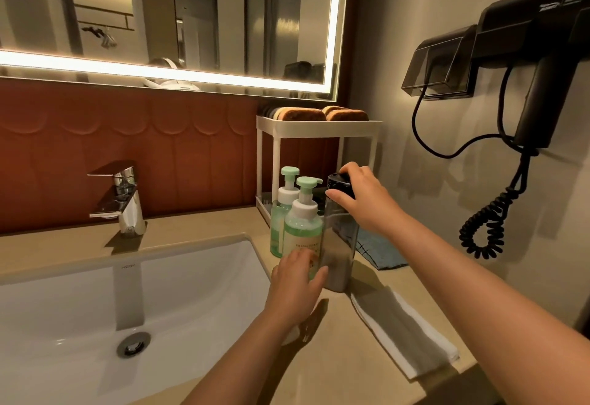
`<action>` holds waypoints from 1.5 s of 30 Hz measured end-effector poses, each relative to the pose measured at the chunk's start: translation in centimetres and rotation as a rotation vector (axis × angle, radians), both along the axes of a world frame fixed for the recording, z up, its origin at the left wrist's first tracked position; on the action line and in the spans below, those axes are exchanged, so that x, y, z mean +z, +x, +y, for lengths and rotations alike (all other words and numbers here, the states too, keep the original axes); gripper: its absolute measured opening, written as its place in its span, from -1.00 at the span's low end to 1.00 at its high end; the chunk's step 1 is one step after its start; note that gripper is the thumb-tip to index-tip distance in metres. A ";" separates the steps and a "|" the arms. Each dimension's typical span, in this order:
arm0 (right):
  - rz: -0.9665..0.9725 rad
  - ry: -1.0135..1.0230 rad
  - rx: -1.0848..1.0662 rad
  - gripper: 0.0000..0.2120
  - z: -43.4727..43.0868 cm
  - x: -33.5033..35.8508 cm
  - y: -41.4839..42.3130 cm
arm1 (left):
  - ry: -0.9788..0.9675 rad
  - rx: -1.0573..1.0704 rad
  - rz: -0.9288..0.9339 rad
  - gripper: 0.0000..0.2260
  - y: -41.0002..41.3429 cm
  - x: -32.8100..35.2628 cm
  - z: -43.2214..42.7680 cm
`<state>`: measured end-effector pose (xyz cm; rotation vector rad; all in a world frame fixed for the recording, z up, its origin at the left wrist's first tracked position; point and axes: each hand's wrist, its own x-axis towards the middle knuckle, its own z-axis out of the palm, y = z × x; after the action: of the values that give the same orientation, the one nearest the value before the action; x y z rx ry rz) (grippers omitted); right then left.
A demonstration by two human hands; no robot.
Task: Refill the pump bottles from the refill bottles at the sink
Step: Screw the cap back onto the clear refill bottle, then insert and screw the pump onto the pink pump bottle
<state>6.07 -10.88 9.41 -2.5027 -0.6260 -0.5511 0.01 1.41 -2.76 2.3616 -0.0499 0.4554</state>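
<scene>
The refill bottle [340, 245] is tall, straight-sided and smoky clear, with a black cap [339, 185]. It stands upright on the counter [335, 356], just right of the sink [79, 309], toward the counter's back right corner. Its lower part looks darker, but whether that is liquid or shadow cannot be told.

The right hand [364, 200] comes in from above, with its fingers curled over the black cap and the thumb on the cap's near side.

Two pump bottles stand touching the refill bottle's left side. The front pump bottle [303, 226] and the back pump bottle [281, 210] are both clear, hold pale green liquid, and have white collars and mint pump heads.

The left hand [295, 286] lies against the lower front of the front pump bottle, covering most of its label. Its thumb reaches across to the refill bottle's lower side. Whether it grips either bottle cannot be told, because the fingertips are hidden by the back of the hand.

Behind the bottles is a white rack [319, 125] with brown pads [300, 114] on its top shelf; its lower shelf is mostly hidden. A blue cloth [380, 248] shows partly behind the right forearm, and a folded white towel [405, 340] lies near the counter's right edge. The sink's near side is cut off by the frame — as is the wall-mounted hair dryer [542, 53] at the right.
</scene>
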 end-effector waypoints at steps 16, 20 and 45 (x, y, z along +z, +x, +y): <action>-0.493 -0.207 0.076 -0.78 1.9 1.1 -3.6 | 0.100 -0.227 0.195 -0.82 -4.3 8.6 7.5; -0.521 -0.275 0.186 -0.83 4.3 0.5 -7.1 | 0.223 -0.237 0.229 -0.77 -8.4 10.4 9.3; -0.273 -0.591 0.772 -0.79 24.3 -7.9 -26.3 | 0.293 0.428 0.393 -0.66 -40.5 5.2 28.8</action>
<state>-20.19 13.42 1.53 -2.3936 -1.9782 -0.4397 -40.51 30.22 2.41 2.7133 0.6180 0.1799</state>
